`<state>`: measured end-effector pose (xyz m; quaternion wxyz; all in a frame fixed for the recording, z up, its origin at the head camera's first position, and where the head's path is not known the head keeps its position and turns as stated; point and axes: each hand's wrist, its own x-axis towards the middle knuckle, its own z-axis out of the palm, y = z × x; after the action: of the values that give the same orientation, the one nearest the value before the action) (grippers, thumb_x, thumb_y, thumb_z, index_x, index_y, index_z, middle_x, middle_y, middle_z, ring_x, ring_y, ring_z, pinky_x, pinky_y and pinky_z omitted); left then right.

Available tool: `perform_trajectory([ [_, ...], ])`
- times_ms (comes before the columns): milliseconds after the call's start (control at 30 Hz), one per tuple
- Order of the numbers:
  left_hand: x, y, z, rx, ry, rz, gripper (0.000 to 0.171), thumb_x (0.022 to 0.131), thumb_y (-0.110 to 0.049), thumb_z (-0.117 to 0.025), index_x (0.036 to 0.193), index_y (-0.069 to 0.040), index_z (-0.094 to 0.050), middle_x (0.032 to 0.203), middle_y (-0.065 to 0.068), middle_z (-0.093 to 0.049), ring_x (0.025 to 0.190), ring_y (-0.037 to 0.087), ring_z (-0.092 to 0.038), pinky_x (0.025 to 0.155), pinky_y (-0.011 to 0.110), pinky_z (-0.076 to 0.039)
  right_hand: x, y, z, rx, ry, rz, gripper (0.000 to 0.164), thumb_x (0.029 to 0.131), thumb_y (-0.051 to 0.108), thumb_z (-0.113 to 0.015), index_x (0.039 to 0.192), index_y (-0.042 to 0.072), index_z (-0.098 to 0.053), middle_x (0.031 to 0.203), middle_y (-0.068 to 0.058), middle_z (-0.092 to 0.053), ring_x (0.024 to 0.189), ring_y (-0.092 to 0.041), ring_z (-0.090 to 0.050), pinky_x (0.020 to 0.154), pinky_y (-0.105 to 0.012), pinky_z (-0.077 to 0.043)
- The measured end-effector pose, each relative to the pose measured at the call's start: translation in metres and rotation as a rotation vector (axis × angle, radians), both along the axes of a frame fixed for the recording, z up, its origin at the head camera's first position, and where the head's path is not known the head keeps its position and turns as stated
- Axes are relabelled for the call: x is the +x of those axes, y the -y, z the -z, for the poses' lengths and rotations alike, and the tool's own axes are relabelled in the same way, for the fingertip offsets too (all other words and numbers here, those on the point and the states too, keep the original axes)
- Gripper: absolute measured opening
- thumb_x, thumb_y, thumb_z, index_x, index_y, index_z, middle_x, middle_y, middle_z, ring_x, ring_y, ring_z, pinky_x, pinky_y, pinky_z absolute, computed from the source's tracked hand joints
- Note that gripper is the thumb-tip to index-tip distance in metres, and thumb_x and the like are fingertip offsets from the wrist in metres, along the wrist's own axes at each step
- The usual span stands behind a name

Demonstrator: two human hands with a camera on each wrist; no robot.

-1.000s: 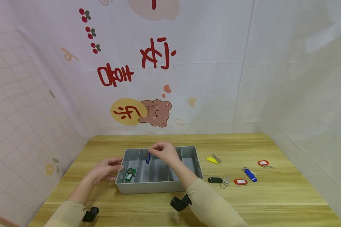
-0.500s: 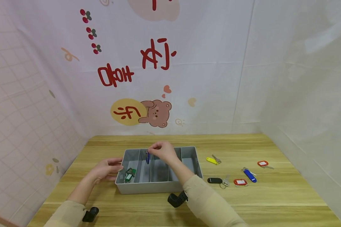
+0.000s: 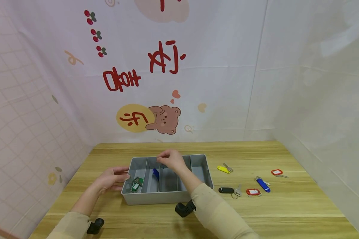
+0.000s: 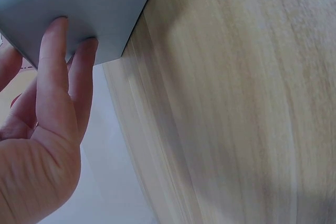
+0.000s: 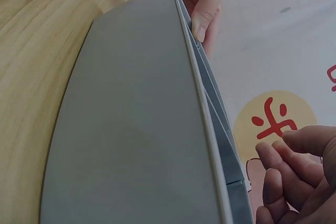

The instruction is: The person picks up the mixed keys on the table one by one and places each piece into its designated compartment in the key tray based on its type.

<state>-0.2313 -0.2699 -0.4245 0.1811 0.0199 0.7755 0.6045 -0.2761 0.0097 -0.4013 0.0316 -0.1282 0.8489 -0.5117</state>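
Observation:
A grey divided organizer box stands on the table. My left hand grips its left end, thumb over the rim and fingers against the outer wall. Over the second compartment from the left is my right hand, holding nothing; in the right wrist view its thumb and fingertips are apart. Below it a blue key tag is inside that compartment, leaning toward the divider; its key is hidden. Green key tags with metal parts lie in the leftmost compartment.
On the table right of the box lie a yellow tag with a key, a black tag with a key and ring, a blue tag and two red tags. A printed white curtain hangs behind.
The blue key tag has left my right fingers and dropped into the second compartment. The right hand has hardly moved since, and my left hand stays at the box's end.

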Motion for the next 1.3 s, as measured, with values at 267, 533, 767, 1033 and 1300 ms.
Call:
perform_trajectory([
  [267,0.001,-0.001,-0.001,-0.01,0.001,-0.003,0.071,0.095,-0.014,-0.066,0.148,0.014,-0.029,0.137,0.034,-0.049,0.106,0.033,-0.065,0.077,0.044,-0.059,0.005,-0.007,-0.001,-0.029,-0.025,-0.051,0.019,0.092,0.018,-0.071,0.104,0.004,-0.076,0.101,-0.002,-0.071,0.093,-0.017,-0.064,0.081,-0.033,-0.054],
  [533,0.001,-0.001,0.0,-0.012,-0.002,0.001,0.071,0.095,-0.013,-0.066,0.148,0.014,-0.028,0.137,0.035,-0.049,0.106,0.033,-0.065,0.077,0.044,-0.059,0.014,-0.015,-0.007,-0.037,-0.032,-0.101,0.028,0.095,0.021,-0.068,0.116,0.003,-0.071,0.109,-0.003,-0.069,0.099,-0.02,-0.062,0.084,-0.036,-0.053],
  [767,0.001,-0.001,-0.001,-0.007,-0.003,-0.001,0.071,0.095,-0.013,-0.066,0.149,0.014,-0.028,0.139,0.034,-0.047,0.107,0.034,-0.064,0.077,0.043,-0.059,0.019,-0.024,-0.01,-0.05,-0.033,-0.116,0.033,0.095,0.024,-0.068,0.122,0.004,-0.069,0.112,-0.003,-0.068,0.105,-0.021,-0.061,0.088,-0.036,-0.052],
  [1033,0.001,-0.001,-0.001,-0.015,-0.001,-0.004,0.07,0.095,-0.013,-0.065,0.148,0.014,-0.028,0.138,0.035,-0.048,0.107,0.034,-0.064,0.077,0.044,-0.059,0.026,-0.037,-0.011,-0.111,-0.06,-0.162,0.037,0.094,0.022,-0.07,0.126,0.003,-0.066,0.117,-0.009,-0.068,0.107,-0.023,-0.062,0.088,-0.036,-0.053],
  [1300,0.001,-0.001,-0.001,-0.019,-0.011,0.002,0.069,0.095,-0.012,-0.065,0.148,0.015,-0.029,0.137,0.036,-0.047,0.108,0.034,-0.063,0.078,0.044,-0.059,0.031,-0.052,-0.009,-0.086,-0.116,-0.192,0.04,0.094,0.025,-0.07,0.129,0.007,-0.063,0.121,-0.011,-0.066,0.111,-0.025,-0.06,0.093,-0.043,-0.05],
])
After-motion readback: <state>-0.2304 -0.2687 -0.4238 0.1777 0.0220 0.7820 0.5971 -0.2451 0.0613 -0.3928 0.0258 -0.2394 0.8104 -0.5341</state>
